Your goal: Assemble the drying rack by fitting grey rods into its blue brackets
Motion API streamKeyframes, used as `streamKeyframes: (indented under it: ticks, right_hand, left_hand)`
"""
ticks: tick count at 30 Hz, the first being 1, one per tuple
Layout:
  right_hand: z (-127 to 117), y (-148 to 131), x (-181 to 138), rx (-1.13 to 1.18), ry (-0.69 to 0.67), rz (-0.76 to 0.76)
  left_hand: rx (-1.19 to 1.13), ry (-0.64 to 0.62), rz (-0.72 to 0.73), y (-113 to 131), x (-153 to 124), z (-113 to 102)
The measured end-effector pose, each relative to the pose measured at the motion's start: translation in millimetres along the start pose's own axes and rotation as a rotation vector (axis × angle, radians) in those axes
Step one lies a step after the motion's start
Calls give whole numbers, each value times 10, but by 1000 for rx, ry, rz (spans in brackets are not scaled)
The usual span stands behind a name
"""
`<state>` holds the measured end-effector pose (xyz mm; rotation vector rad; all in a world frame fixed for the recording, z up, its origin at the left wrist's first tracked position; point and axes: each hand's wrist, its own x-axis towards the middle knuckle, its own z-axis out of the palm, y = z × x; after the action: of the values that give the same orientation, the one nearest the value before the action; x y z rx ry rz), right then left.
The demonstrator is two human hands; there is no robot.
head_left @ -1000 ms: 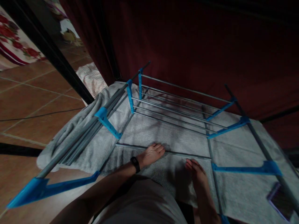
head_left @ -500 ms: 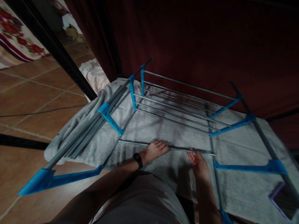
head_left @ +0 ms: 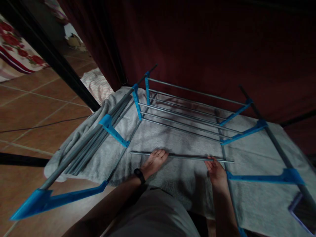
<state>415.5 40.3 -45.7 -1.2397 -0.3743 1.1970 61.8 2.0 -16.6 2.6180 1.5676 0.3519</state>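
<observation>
A grey metal rod (head_left: 185, 157) lies crosswise in front of me, with both my hands on it. My left hand (head_left: 155, 162), with a black band at its wrist, is wrapped over the rod left of its middle. Near the rod's right end, the fingers of my right hand (head_left: 216, 170) grip it from below. Around the rod stands a rack frame of grey tubes with blue plastic brackets, such as the right bracket (head_left: 261, 178) and the left bracket (head_left: 115, 131). Several crossbars (head_left: 182, 115) span its far part.
Several loose grey rods (head_left: 92, 144) lie in a bundle on the left of the grey blanket (head_left: 256, 204). A phone (head_left: 304, 210) rests at the lower right. Behind the frame hangs a dark red curtain (head_left: 197, 42). Black poles (head_left: 56, 62) and tiled floor (head_left: 32, 102) are on the left.
The rod has shifted slightly right relative to the frame. My left hand has slid left along it, while my right hand has moved right, so they are further apart. The view has tilted a little.
</observation>
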Motion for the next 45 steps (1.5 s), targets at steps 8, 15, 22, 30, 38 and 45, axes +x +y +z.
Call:
streamKeyframes:
  ticks: [8, 15, 22, 30, 38, 45]
  right_hand:
    - [85, 4, 42, 25, 51, 32]
    - [123, 83, 54, 105, 19, 96]
    - [62, 119, 4, 121, -21, 91]
    - [8, 58, -38, 176, -87, 128]
    - [-2, 85, -24, 165, -95, 110]
    - [-6, 92, 1, 160, -85, 116]
  left_hand:
    - [-16, 101, -182, -310, -61, -36]
    - [-81, 328, -354, -568, 34, -122]
    - [-261, 607, -617, -744, 94, -151]
    - [-716, 869, -871, -816, 247, -199]
    - [-1614, 993, -960, -656, 319, -185]
    - [-1638, 1054, -1029, -592, 334, -129]
